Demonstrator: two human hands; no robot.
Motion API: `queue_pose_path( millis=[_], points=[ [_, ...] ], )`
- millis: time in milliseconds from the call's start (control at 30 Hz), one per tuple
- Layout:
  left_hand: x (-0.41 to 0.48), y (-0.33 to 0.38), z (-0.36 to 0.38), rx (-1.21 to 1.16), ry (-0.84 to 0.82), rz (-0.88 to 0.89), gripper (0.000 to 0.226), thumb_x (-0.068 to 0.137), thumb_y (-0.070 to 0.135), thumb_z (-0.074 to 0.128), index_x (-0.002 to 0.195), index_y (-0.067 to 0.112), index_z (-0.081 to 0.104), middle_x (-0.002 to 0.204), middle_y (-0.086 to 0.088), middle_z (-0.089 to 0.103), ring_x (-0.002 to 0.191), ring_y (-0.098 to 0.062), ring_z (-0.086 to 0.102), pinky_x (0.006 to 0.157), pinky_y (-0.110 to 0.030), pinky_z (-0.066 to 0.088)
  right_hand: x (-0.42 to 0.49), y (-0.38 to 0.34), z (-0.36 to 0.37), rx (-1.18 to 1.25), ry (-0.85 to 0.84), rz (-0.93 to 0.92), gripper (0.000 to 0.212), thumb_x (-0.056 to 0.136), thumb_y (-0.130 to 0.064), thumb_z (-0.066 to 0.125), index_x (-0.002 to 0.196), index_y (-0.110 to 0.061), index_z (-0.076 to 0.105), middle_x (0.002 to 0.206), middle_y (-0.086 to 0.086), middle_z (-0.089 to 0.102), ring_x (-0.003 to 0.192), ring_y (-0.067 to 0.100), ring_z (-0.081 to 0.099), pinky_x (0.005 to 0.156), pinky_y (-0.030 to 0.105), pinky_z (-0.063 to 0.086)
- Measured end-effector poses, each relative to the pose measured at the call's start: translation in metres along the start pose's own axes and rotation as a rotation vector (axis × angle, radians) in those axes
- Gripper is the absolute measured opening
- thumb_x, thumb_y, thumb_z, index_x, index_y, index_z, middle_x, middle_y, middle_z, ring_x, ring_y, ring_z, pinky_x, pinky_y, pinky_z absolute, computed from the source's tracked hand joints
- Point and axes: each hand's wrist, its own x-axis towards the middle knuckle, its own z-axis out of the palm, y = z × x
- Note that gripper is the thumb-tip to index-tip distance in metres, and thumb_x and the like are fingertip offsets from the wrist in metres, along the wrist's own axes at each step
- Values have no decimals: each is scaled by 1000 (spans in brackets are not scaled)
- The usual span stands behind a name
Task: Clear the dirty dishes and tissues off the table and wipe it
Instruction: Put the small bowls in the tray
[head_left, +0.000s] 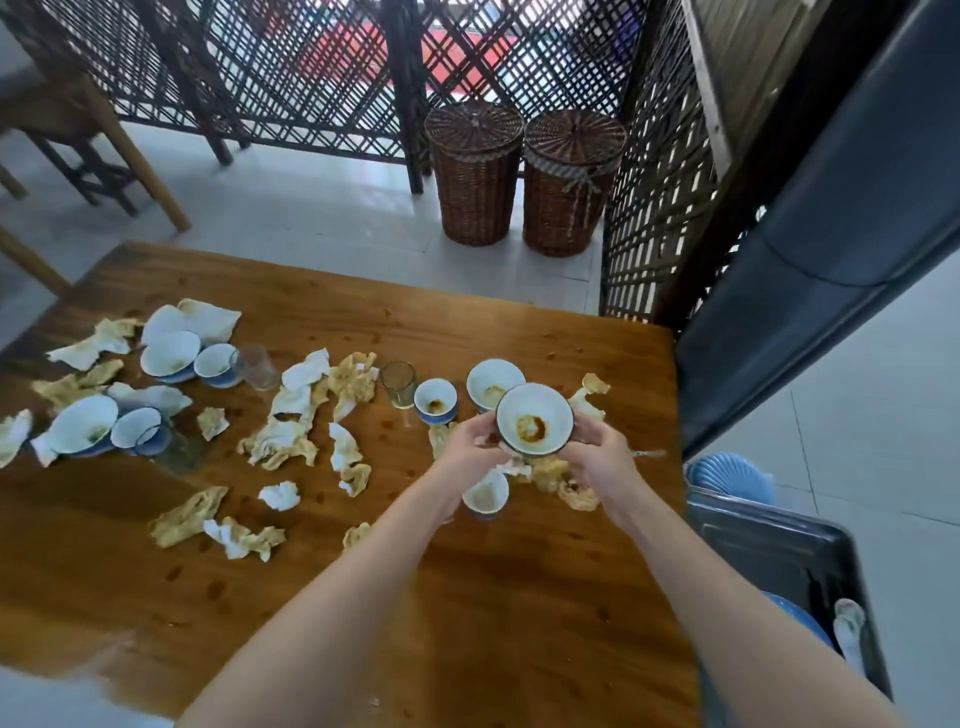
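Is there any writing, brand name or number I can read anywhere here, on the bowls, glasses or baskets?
None can be read.
The bowl held in both hands shows only a brown stain.
The glasses and wicker baskets carry no visible lettering.

Two lidded wicker baskets (524, 179), lattice screen (322, 62)

Two bare forearms reach forward, hands meeting around one bowl.

The left hand (470, 444) comes in from the lower left, palm turned inward, fingers curled against the near-left rim of a small white ceramic bowl with a dark rim and a brown stain inside (535, 418). The right hand (602, 449) mirrors it from the lower right, fingers wrapped on the bowl's right side. Both wrists are nearly straight, and the bowl is held raised and tilted toward the camera.
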Motion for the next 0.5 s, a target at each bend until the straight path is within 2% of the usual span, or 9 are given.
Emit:
queue_pose_path(
  millis=[100,133,200,267,300,367,400,500],
  points=[
    [33,7,-22,37,-6,38,53,85,-4,58,133,19,55,114,5,65,102,-9,60,78,-12,48,33,-10,19,-8,18,20,53,79,-8,69,129,-17,54,124,0,60,114,20,55,99,43,46],
    [45,8,-28,50,-4,37,50,85,-3,60,131,18,55,104,11,64,93,-1,58,67,-4,45,45,-12,26,-8,29,28,56,79,-6,69,131,-16,52,125,1,59,115,21,54,100,45,46],
    [66,10,-39,73,7,16,50,85,0,63,131,20,54,93,19,58,81,8,51,54,-1,41,64,-14,37,-6,44,45,58,79,-1,67,133,-16,50,124,1,59,116,22,54,98,43,47],
    [83,11,-48,116,12,11,51,85,3,65,131,19,54,95,19,58,81,9,50,58,-1,41,80,-13,44,-10,40,67,59,81,-1,65,135,-18,48,123,0,59,116,20,53,92,35,48],
    [91,11,-51,129,11,4,51,85,3,65,131,19,54,100,17,59,85,6,52,67,-3,42,86,-13,47,-12,31,75,58,81,-2,65,135,-19,48,123,-2,59,115,18,53,87,32,47],
    [102,9,-56,151,3,-14,51,85,3,64,132,20,54,110,12,61,94,-4,52,83,-21,41,94,-10,52,-4,17,95,56,82,-4,66,134,-19,49,117,-6,61,109,14,55,79,25,44],
    [107,8,-58,163,-6,-20,50,85,3,64,131,21,55,107,14,62,92,-4,53,84,-26,40,98,-9,54,-2,19,105,56,82,-4,66,133,-18,50,110,-10,62,104,12,55,75,22,44],
    [121,1,-62,178,-32,-42,46,85,2,64,127,21,58,95,18,61,86,1,52,83,-27,38,106,-4,58,-11,37,118,53,82,-3,66,130,-21,51,97,-22,57,97,6,53,67,16,42]
  ],
)
